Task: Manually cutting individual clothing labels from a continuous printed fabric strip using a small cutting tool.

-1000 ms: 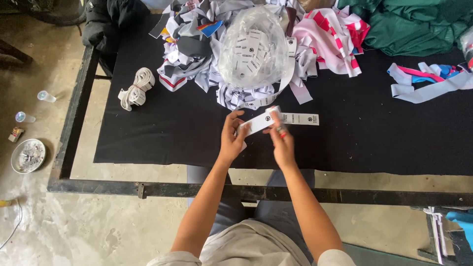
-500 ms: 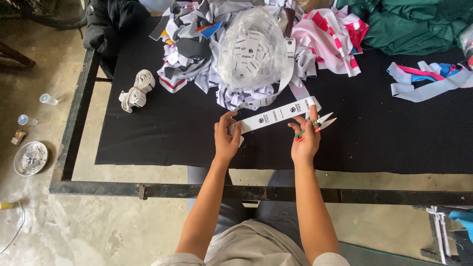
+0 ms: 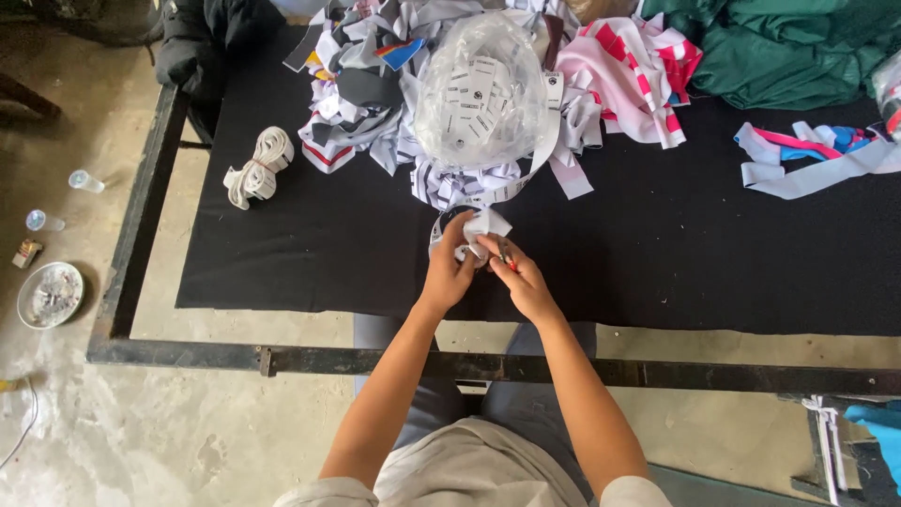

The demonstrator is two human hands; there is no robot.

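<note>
My left hand (image 3: pixel 449 269) and my right hand (image 3: pixel 522 279) meet over the front part of the black cloth (image 3: pixel 310 253). Between them they hold a white printed label strip (image 3: pixel 477 225), now folded and bunched up. My right hand also grips small snips with a red handle (image 3: pixel 507 255). The strip runs back toward a clear plastic bag full of label tape (image 3: pixel 481 89).
A heap of white, grey and pink fabric strips (image 3: pixel 610 75) lies at the back, with green cloth (image 3: pixel 788 47) to its right. A rolled white bundle (image 3: pixel 255 169) sits at the left. The metal table frame (image 3: pixel 282 359) runs in front. Cups and a dish lie on the floor.
The strip was stretched flat between my hands. My hands have come together and the strip is now gathered into a bunch.
</note>
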